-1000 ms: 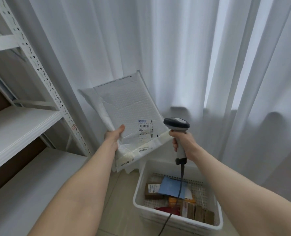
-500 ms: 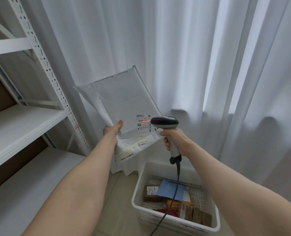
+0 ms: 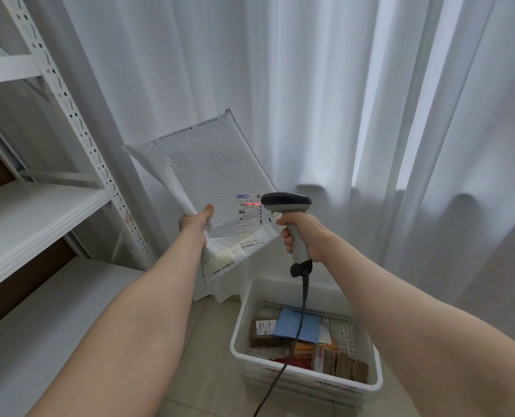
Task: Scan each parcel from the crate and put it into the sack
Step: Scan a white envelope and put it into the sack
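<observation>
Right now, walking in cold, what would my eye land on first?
First, the big white padded mailer, held up mid-frame by the left hand against the pale curtain. Next, the grey scanner, gripped in the right hand just right of it, throwing a red line across the mailer's label. Below, on the floor, a white crate holds more parcels, brown and blue.

The parcel (image 3: 217, 176) is white (dimpled all over) — scanner (image 3: 286, 202) grey, black-topped — crate (image 3: 310, 386) white, packet (image 3: 295, 326) blue, boxes (image 3: 345, 364) brown.
</observation>
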Tool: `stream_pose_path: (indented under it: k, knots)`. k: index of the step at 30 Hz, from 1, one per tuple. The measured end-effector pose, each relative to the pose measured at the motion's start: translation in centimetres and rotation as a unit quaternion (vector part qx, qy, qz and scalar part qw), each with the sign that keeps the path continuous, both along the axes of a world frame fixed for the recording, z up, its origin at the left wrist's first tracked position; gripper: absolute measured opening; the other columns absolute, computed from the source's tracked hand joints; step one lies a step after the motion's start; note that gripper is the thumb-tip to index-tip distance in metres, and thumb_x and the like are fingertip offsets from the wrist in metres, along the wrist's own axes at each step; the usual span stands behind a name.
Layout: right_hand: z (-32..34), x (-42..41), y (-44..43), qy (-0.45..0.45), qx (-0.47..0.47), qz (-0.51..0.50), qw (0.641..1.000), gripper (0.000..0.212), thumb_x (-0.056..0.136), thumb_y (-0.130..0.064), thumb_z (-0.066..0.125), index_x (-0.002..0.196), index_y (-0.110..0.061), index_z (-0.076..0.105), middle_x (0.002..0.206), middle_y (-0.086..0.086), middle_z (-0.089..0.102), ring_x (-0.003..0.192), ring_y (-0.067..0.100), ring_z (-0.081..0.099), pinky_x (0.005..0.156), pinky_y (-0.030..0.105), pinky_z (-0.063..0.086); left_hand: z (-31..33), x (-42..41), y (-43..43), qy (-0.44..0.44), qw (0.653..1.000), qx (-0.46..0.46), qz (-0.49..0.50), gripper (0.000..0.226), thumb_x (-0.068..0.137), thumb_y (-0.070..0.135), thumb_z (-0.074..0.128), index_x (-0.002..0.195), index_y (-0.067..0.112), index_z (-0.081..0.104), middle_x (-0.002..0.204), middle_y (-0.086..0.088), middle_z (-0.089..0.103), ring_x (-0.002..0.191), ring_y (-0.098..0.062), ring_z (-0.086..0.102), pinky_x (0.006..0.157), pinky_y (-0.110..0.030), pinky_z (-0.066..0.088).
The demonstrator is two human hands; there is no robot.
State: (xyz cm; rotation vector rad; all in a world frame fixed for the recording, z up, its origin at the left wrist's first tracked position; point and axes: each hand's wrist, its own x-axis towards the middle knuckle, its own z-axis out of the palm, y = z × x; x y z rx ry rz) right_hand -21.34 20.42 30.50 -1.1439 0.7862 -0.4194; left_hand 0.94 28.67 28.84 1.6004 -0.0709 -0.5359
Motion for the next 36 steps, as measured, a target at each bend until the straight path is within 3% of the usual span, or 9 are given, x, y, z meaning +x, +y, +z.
stream_pose_path:
  k: [36]
  knots:
    - [1.5,0.7,-0.7,0.016,0.005,0.013,1.000,0.002,0.087,-0.012,0.055,0.087,-0.011,0.056,0.054,0.002,0.052,0.041,0.012,0.042,0.044,0.021,0.040,-1.3,2.9,-0.2,0.040,0.999,-0.015,-0.006,0.068,0.075,0.034,0.081,0.127,0.004,0.049,0.121,-0.013,0.060,0.108,-0.031,0.061,0.095,-0.047,0.050]
